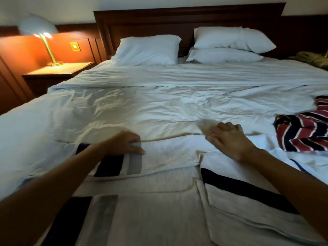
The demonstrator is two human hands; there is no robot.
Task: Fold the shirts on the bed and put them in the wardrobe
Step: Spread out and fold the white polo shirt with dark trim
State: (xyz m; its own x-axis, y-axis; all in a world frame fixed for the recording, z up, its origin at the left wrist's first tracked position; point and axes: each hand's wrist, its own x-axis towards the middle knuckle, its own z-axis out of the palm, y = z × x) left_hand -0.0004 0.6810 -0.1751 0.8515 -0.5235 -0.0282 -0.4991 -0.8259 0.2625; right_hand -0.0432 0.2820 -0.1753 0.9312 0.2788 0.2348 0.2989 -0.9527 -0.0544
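White shirt (170, 155) with navy and grey bands, spread flat on the bed (124, 107) across the lower centre of the frame, upper part doubled over. Pinched at the left end of the fold by the left hand (124, 144), fingers (130, 137) curled over the doubled edge, thumb on top. Met at the right end by the right hand (229, 139), too blurred to tell whether pinching or only brushing the cloth. To fold well: hold both ends level, pull the crease taut, smooth outward. Striped red and navy shirt (301, 134) unfolded at right of frame; pillows (147, 50) at top; lit lamp (40, 31) upper left.
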